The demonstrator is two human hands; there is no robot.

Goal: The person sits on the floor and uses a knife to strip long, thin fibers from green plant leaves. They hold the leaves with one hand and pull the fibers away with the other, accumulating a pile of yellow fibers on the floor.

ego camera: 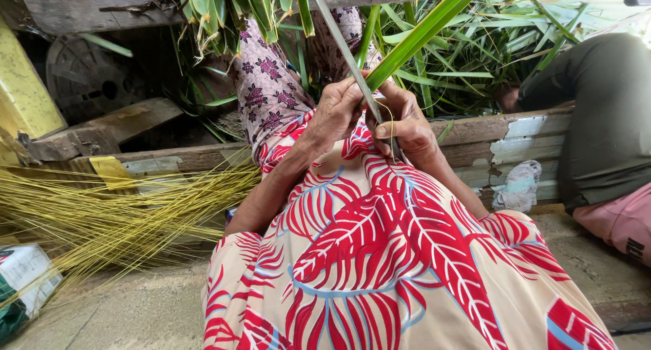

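Stripping a palm leaf over the lap

A big pile of green fronds (488, 45) lies unworked; yellow midribs (102, 214) lie heaped on the left; both the left hand (337, 113) and the right hand (403, 123) close tightly around one green leaf (424, 31), partly stripped.

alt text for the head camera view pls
Both hands, left hand and right hand, grip a long green palm leaf above a lap in red leaf-print cloth. A pile of thin yellow leaf ribs lies at left; another person sits at right.
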